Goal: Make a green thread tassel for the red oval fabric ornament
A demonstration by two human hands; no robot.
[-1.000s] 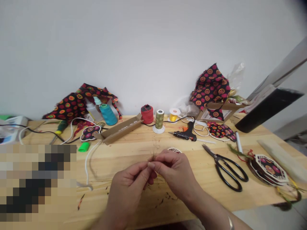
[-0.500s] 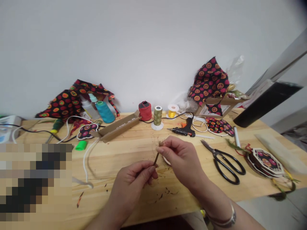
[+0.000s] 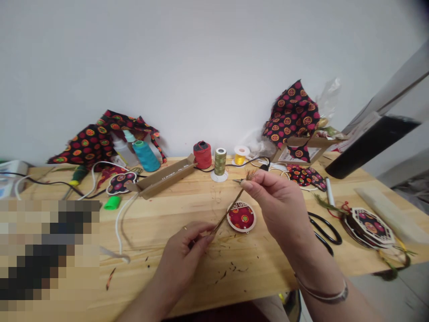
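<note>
Between my two hands stretches a thin brownish-green bundle of threads (image 3: 231, 208), running on a slant. My left hand (image 3: 187, 255) pinches its lower end between thumb and fingertips. The upper end is pinched in my right hand (image 3: 275, 197), and its frayed tips fan out above the thumb. Behind the threads, on the table, lies a round red patterned pendant (image 3: 241, 218) with a pale openwork rim. Black-handled scissors (image 3: 326, 228) lie right of my right hand, their blades hidden by it. The glue gun is mostly covered by that hand.
Thread spools stand at the back: red (image 3: 202, 154), olive (image 3: 220, 163), yellow (image 3: 240, 155) and a teal cone (image 3: 147, 156). A narrow cardboard box (image 3: 167, 176) lies left of them. Octagonal fabric ornaments (image 3: 373, 226) are stacked at right, near a dark slanted board (image 3: 372, 145). Cords cross the left side.
My right hand has moved up and to the right, away from my left hand, so a longer stretch of threads shows. The red pendant is now uncovered, while the scissor blades are hidden.
</note>
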